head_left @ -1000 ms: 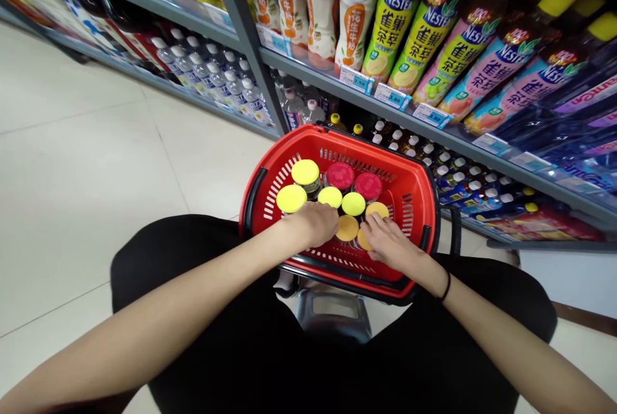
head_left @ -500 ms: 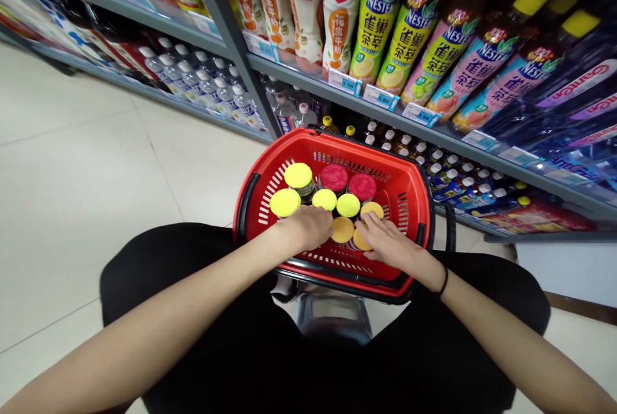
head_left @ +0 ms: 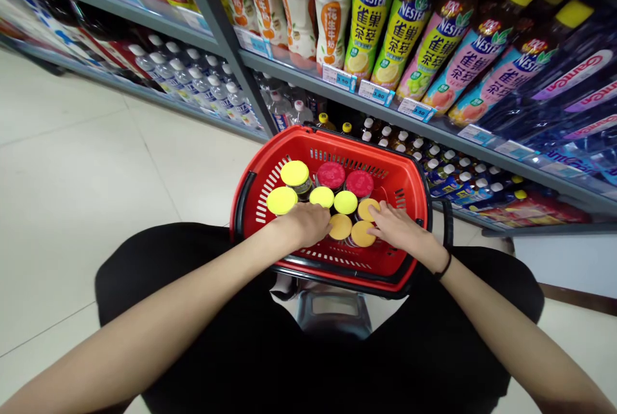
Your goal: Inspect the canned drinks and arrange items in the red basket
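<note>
Several lidded jars stand in a red basket (head_left: 250,208): yellow-lidded jars (head_left: 295,173) at the left and middle, two red-lidded jars (head_left: 331,175) at the back, orange-lidded jars (head_left: 340,227) at the front right. My left hand (head_left: 311,224) is at the front of the basket, beside the yellow lids and the left orange lid; its fingertips are bent down and what they hold, if anything, is hidden. My right hand (head_left: 393,227) has its fingers apart at the right side of the orange-lidded jars, near an orange lid (head_left: 363,233).
Drink shelves (head_left: 347,83) run across behind the basket, with Nestea bottles (head_left: 367,22) and white bottles on them. A metal stool (head_left: 332,317) is below the basket, between my black-clothed legs. Pale floor tiles (head_left: 87,176) show at left.
My right hand has shifted right, off the top of the orange lids, and its fingers have spread. My left hand stays about in place. The view has shifted slightly.
</note>
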